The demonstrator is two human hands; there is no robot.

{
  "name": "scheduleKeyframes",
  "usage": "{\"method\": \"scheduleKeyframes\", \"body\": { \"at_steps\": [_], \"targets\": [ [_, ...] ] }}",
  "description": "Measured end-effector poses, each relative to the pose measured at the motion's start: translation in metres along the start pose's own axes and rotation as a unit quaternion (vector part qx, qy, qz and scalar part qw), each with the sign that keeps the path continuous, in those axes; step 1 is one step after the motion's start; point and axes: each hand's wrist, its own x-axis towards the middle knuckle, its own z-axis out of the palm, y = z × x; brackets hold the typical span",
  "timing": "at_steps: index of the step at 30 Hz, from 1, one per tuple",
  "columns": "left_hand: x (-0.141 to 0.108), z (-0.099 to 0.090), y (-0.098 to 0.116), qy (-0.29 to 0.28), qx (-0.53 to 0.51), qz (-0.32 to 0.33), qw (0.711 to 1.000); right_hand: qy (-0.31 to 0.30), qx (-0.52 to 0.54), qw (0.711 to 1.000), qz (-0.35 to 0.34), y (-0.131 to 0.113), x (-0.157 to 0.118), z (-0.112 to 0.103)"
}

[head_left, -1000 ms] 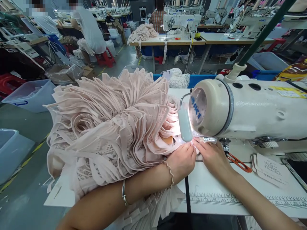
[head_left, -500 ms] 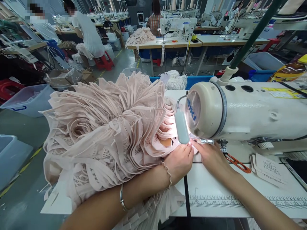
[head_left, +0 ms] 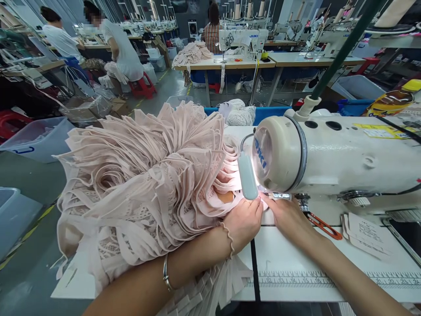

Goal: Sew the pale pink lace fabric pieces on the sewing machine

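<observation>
My left hand (head_left: 245, 220) is closed, fingertips together on the edge of a pale pink lace garment (head_left: 232, 202) beside the sewing machine's needle area. My right hand (head_left: 287, 215) lies just to the right, partly under the machine head, one finger stretched out along the pink fabric toward my left fingertips. Its other fingers are mostly hidden. Above both hands is the white sewing machine (head_left: 342, 153), with a grey-green lamp (head_left: 247, 176) glowing over the cloth. A large heap of pink lace garments (head_left: 148, 175) sits left of the machine, against my left forearm. The needle is out of sight.
Orange-handled snips (head_left: 324, 226) and paper slips (head_left: 365, 235) lie right of my right hand. A printed ruler (head_left: 329, 279) runs along the table's front edge. Plastic bins (head_left: 36, 136) stand on the floor at left. Co-workers (head_left: 123, 50) sit at machines farther back.
The view has shifted slightly. Both hands stay at nearly the same place on the fabric, and the garment heap looks unchanged.
</observation>
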Motion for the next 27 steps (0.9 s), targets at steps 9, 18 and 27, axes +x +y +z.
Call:
{"method": "scheduleKeyframes", "body": {
  "at_steps": [9,18,27],
  "targets": [
    [0.0,-0.005,0.002,0.021,0.017,-0.013,1.0,-0.006,0.031,0.999,0.007,0.0,0.004,0.003],
    [-0.005,-0.024,-0.024,0.01,-0.01,-0.003,1.0,0.063,0.183,0.978,0.075,0.006,-0.005,0.002],
    [0.002,-0.026,-0.029,-0.012,-0.066,-0.041,0.997,0.085,0.163,0.983,0.002,0.002,-0.006,-0.002]
  ]
}}
